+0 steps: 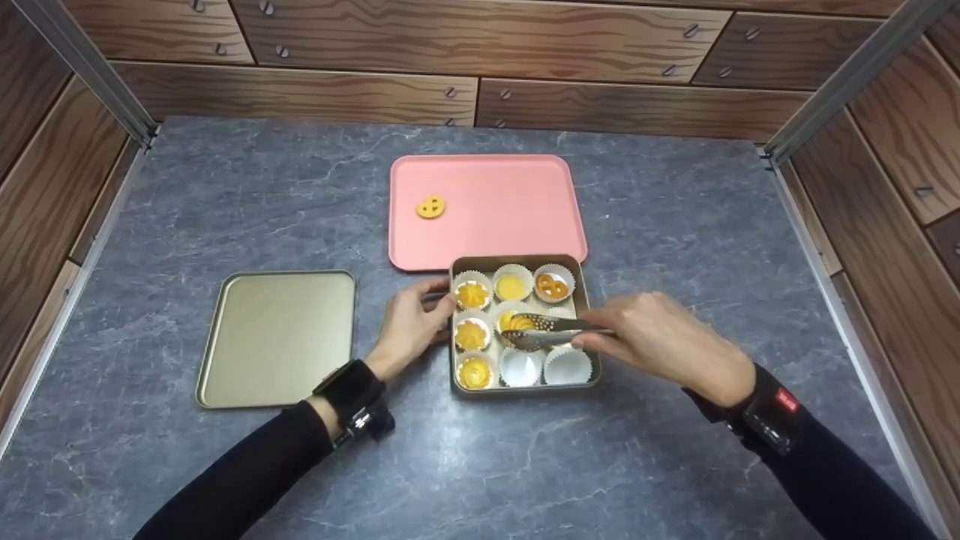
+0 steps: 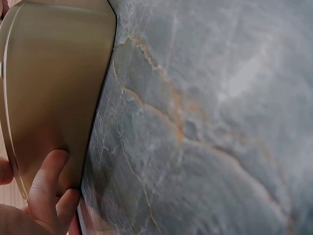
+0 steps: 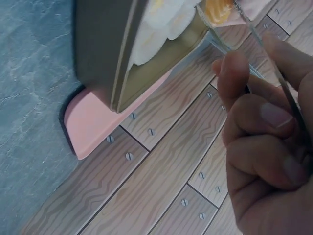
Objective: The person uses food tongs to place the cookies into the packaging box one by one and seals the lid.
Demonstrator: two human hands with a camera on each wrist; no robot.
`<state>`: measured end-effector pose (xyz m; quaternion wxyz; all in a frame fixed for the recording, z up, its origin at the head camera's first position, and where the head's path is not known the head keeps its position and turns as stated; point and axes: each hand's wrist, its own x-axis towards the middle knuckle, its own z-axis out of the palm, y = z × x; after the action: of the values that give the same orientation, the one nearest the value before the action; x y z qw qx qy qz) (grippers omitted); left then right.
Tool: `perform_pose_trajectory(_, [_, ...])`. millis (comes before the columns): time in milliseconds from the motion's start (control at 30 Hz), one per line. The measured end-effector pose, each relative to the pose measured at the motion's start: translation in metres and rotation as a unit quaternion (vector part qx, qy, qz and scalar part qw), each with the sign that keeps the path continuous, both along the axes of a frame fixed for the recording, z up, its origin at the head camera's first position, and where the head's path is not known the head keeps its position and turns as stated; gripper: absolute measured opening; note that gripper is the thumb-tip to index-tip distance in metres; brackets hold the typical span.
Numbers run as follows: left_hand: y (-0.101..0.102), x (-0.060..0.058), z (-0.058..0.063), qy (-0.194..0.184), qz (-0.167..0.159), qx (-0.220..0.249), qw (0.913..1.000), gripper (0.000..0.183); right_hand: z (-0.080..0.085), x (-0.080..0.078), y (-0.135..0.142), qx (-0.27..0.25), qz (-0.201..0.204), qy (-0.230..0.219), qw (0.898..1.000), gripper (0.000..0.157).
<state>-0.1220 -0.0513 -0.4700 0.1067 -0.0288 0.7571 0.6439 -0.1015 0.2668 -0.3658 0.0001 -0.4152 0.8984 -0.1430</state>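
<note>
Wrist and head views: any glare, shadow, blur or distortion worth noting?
Head: faint pale glare on the table below the tin; left wrist: whitish glare on the table at upper right, darker shading on the tin's wall by the left hand, the tin's rim looking bowed; right wrist: paper cups washed out, little detail, beside the tin's dark outer wall.

from the tin [image 1: 526, 392], the tray [image 1: 517, 210] lies toward twelve o'clock, with one biscuit [image 1: 430, 207] at its nine o'clock. the lid [image 1: 277, 341] lies at nine o'clock, beyond my left hand [image 1: 409, 322], which touches the tin's wall. from three o'clock my right hand [image 1: 660, 341] holds tongs [image 1: 561, 324] over the cups [image 1: 568, 367] in the tin.
</note>
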Motion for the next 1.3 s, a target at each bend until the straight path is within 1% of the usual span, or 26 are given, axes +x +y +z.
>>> perform_pose_trajectory(100, [0.0,0.001,0.0,-0.005,0.003,0.006,1.0,0.044,-0.003,0.002,0.001,0.003,0.019,-0.002,1.0,0.022])
perform_pose_trajectory(200, [0.0,0.001,-0.001,-0.001,0.005,0.006,1.0,0.043,-0.006,0.004,0.001,0.009,0.036,0.0,0.999,0.021])
perform_pose_trajectory(433, [0.001,0.0,-0.001,-0.002,0.001,0.021,0.9998,0.043,-0.01,0.008,-0.002,0.036,0.058,0.008,0.998,0.023])
perform_pose_trajectory(533, [0.001,0.0,-0.001,-0.006,0.001,0.024,0.9997,0.043,-0.011,0.008,-0.003,0.043,0.06,0.013,0.997,0.022])
perform_pose_trajectory(933, [-0.001,0.0,-0.001,-0.008,-0.001,0.011,0.9999,0.044,-0.013,0.009,-0.005,0.061,0.071,0.024,0.995,0.021])
perform_pose_trajectory(1133, [-0.001,-0.001,-0.001,-0.012,0.003,0.006,0.9999,0.045,-0.015,0.009,-0.006,0.077,0.069,0.033,0.994,0.025])
perform_pose_trajectory(1300, [0.0,0.0,0.001,-0.003,-0.001,-0.005,1.0,0.045,-0.013,0.009,-0.003,0.069,0.066,0.046,0.994,0.026])
